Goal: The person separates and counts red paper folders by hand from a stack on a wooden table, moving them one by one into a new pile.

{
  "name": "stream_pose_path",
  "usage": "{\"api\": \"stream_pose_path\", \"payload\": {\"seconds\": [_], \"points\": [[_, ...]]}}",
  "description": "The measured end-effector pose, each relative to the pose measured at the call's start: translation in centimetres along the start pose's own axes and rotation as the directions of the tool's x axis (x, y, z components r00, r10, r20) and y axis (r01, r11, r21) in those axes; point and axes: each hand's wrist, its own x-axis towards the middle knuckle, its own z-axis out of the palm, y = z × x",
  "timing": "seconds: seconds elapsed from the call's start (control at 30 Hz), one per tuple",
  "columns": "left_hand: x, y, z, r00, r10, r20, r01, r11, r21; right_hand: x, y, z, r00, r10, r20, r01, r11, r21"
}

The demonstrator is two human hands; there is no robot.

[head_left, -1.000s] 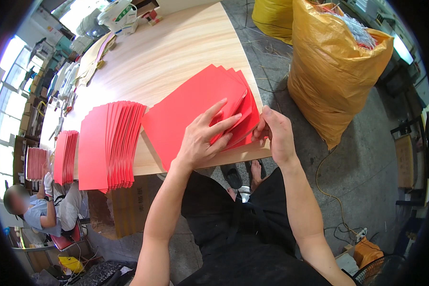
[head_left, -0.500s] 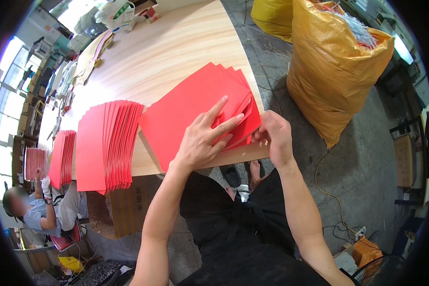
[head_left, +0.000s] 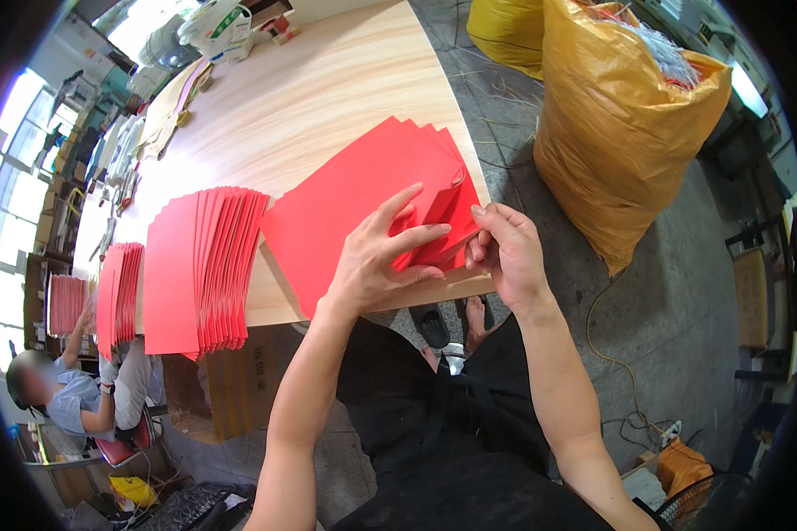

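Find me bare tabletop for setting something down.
The widest bare patch of the table lies beyond the red sheets under the left hand, short of the white tub. A narrow wedge shows between those sheets and the fanned red stack. Elsewhere, the near edge and left margin are crowded.

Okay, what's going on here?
Someone is handling a pile of red sheets on a table. The spread left hand lies over it, some sheets curling up beside it; the right hand is at its right edge, grip unclear. A fanned red stack lies to the left, and a co-worker sits beyond.
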Motion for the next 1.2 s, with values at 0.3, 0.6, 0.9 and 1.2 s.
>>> {"api": "stream_pose_path", "payload": {"seconds": [0.3, 0.6, 0.9, 1.2], "points": [[0.1, 0.0, -0.1, 0.997, -0.073, 0.032, 0.075, 0.995, -0.070, -1.1, 0.4, -0.8, 0.661, -0.749, -0.046, 0.445, 0.441, -0.779], [0.0, 0.2, 0.2, 0.991, 0.106, 0.082, -0.119, 0.977, 0.175, -2.6, 2.5, -1.2, 0.744, -0.306, 0.594, 0.615, -0.034, -0.788], [-2.6, 2.0, -0.3, 0.972, -0.005, 0.233, -0.117, 0.855, 0.505, -2.5, 1.3, -0.9, 0.777, -0.226, 0.587, 0.616, 0.082, -0.783], [-8.6, 4.9, -1.2, 0.932, -0.303, -0.201, 0.363, 0.736, 0.571, -2.7, 0.3, -0.7, 0.815, -0.118, 0.567, 0.578, 0.117, -0.808]]}}
